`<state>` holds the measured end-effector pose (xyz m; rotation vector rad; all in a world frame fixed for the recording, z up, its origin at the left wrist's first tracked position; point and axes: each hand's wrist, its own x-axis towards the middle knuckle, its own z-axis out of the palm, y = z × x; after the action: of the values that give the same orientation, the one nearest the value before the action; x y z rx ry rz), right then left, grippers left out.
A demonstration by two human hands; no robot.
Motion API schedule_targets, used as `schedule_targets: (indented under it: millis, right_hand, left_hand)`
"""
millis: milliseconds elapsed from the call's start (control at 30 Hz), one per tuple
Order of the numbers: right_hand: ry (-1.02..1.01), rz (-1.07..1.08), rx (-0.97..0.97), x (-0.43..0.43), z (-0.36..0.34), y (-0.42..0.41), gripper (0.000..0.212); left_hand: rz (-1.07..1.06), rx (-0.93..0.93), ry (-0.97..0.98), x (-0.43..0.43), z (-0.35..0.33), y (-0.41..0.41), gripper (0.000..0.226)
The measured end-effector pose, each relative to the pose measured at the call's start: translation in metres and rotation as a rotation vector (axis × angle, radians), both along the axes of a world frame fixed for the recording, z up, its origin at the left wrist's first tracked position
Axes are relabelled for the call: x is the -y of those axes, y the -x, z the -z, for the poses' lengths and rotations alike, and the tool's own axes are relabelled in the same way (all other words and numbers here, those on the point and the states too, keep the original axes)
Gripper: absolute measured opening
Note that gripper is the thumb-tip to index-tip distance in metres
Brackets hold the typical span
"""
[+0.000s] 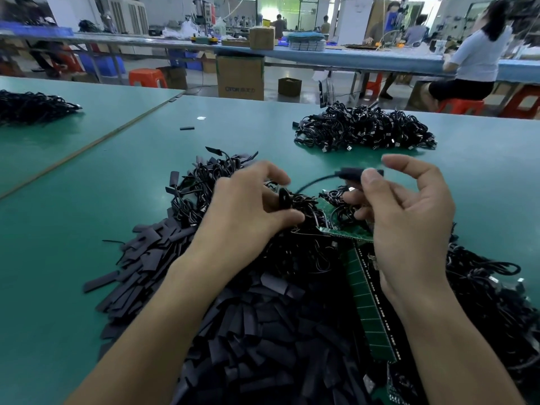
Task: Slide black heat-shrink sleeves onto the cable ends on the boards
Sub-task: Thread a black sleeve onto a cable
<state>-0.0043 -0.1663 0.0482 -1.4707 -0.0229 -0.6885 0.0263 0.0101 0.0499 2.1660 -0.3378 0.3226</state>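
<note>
Two hands work over the green table point(87, 200). The left hand point(248, 206) pinches one black heat-shrink sleeve point(285, 197) between thumb and fingertips, its open mouth turned up. The right hand point(409, 217) holds one cable end point(350, 173) under its thumb, index finger lifted clear; the cable curves down into the tangle between the hands. Two green boards show plainly: a tilted board point(344, 232) beneath the right hand and a long board point(368, 302) alongside the right wrist. One big heap of sleeves point(248, 317) lies nearest. Two other cable piles sit well apart, a far right pile point(365, 130) and a far left pile point(29, 106). One stray sleeve point(187, 128) lies alone.
</note>
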Motion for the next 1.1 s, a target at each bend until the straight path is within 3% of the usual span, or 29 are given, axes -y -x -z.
schedule_targets:
  millis: [133, 300, 433, 533, 633, 733, 833, 900, 1100]
  right_hand:
    - [0.351, 0.006, -0.138, 0.005, 0.005, -0.001, 0.027]
    - [0.872, -0.133, -0.356, 0.007, 0.002, 0.005, 0.031]
    - [1.102, -0.241, -0.535, 0.006, -0.002, 0.011, 0.045]
    - [1.046, -0.146, -0.459, 0.008, 0.004, 0.007, 0.030]
    - [0.893, -0.044, -0.345, 0.007, 0.007, 0.002, 0.025]
    - [0.772, -0.027, -0.285, 0.007, 0.010, -0.001, 0.025]
    - [0.721, -0.016, -0.221, 0.009, 0.010, -0.003, 0.025]
    - [0.695, -0.033, -0.187, 0.011, 0.009, -0.003, 0.022]
    - [0.602, -0.151, -0.132, 0.014, 0.009, -0.004, 0.020]
  left_hand:
    - [-0.203, 0.138, 0.186, -0.008, -0.001, -0.010, 0.037]
    - [-0.395, 0.188, 0.113, -0.023, -0.005, -0.045, 0.027]
    - [-0.487, 0.071, 0.036, -0.036, 0.005, -0.075, 0.038]
    - [-0.552, 0.024, -0.014, -0.042, 0.013, -0.082, 0.046]
    - [-0.597, 0.160, -0.025, -0.037, 0.013, -0.072, 0.041]
    - [-0.384, 0.360, 0.018, -0.019, 0.010, -0.052, 0.022]
    - [0.118, 0.166, 0.173, 0.004, 0.005, -0.031, 0.019]
    - [0.338, 0.046, 0.204, 0.016, 0.007, -0.024, 0.015]
    - [0.455, -0.134, 0.435, 0.026, 0.021, -0.027, 0.014]
